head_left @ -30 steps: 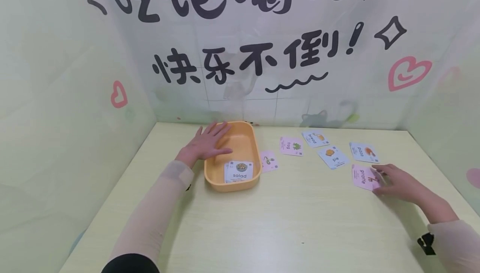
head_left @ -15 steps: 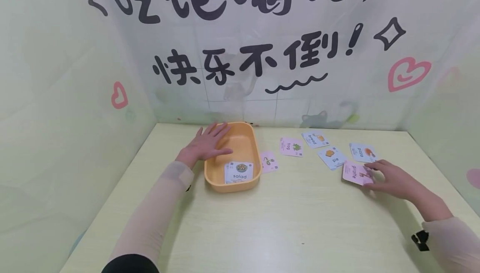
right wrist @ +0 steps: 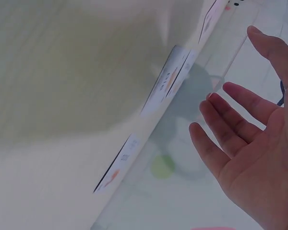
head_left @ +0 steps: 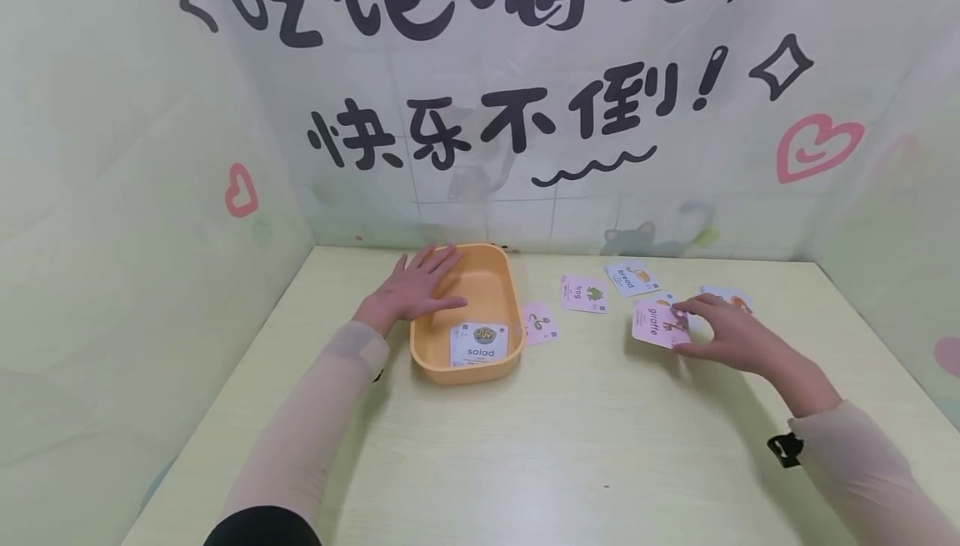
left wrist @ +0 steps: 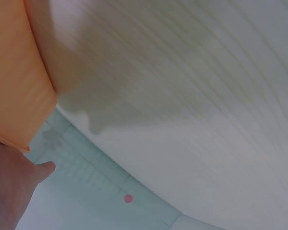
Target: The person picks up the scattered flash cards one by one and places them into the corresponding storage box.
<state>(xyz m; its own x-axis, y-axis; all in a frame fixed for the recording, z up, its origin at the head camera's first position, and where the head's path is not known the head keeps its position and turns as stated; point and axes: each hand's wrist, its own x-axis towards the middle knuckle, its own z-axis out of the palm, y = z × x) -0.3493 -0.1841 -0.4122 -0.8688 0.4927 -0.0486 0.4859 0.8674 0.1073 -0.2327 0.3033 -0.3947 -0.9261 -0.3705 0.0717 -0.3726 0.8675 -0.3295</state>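
My left hand lies with spread fingers across the left rim of an orange tray. A "salad" card lies inside, at the tray's near end. In the left wrist view, part of that hand shows against the tray's orange wall. My right hand holds a pink "giraffe" card by its right side, above the table. The right wrist view shows the same hand, but the card cannot be made out there. The held card partly covers the "pie" card.
A pink card touches or lies under the tray's right side. Nearby lie a "frog" card, a "bread" card and a partly hidden "pizza" card. A printed wall sheet borders the table behind.
My right hand has lifted the giraffe card from the table and carried it left, over the pie card. The left hand and tray have stayed in place.
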